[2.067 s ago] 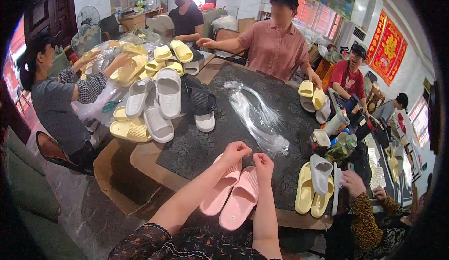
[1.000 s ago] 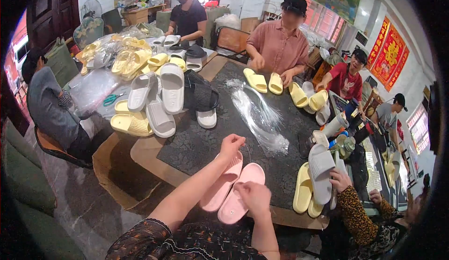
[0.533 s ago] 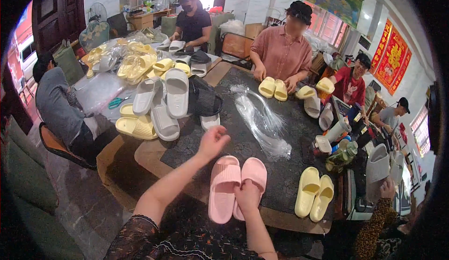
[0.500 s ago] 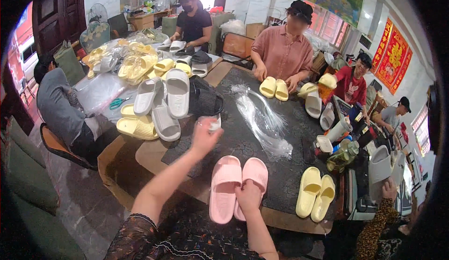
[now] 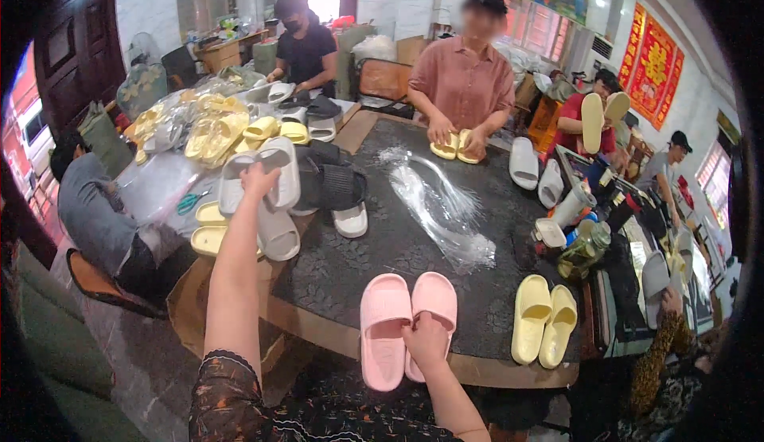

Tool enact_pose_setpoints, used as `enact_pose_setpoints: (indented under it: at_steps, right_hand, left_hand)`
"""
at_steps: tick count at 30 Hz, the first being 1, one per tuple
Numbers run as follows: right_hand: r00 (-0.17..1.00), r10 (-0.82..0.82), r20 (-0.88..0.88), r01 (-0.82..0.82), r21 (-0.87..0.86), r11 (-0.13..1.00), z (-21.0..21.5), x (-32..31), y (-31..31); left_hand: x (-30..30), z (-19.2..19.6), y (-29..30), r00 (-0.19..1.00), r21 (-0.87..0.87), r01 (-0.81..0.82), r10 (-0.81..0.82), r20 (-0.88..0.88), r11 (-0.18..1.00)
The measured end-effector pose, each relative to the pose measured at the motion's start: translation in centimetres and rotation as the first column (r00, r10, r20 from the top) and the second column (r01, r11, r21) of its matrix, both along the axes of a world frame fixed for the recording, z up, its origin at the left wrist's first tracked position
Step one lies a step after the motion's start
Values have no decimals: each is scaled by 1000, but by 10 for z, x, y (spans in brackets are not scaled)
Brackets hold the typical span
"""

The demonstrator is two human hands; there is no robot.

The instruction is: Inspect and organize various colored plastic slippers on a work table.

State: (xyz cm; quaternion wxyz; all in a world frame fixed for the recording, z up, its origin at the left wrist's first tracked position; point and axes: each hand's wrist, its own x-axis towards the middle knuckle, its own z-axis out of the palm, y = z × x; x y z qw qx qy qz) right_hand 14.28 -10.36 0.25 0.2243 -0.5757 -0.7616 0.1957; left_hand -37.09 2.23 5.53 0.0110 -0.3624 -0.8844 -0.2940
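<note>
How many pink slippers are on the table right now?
2. The pink slippers lie side by side at the near edge of the dark table, the right hand resting on them. Others could be hidden in the far pile.

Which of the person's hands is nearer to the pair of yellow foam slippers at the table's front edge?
Right. The right hand rests on the pink slippers beside the yellow foam slippers; the left hand reaches far away.

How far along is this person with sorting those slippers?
Done, apparently: a pink foam slipper pair lies side by side at the dark table's near edge, right hand resting on it. In hand: the left hand reaches grey-white slippers. Left: that heap, the yellow slippers behind and clear plastic bags lie unsorted.
</note>
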Motion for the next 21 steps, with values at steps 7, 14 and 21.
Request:
enact_pose_setpoints:
  at_steps: [7, 14, 21]
  right_hand:
    - [999, 42, -32, -42, -7, 999, 3, 1, 2]
    - [998, 27, -56, -26, 10, 1000, 6, 17, 2]
    - [965, -264, 1, 264, 42, 964, 80, 102, -10]
  left_hand:
    - [1, -8, -7, 947, 286, 54, 42, -320, 957]
    - [138, 79, -69, 798, 386, 437, -153, -583, 812]
    - [256, 50, -130, 784, 361, 613, -596, -173, 703]
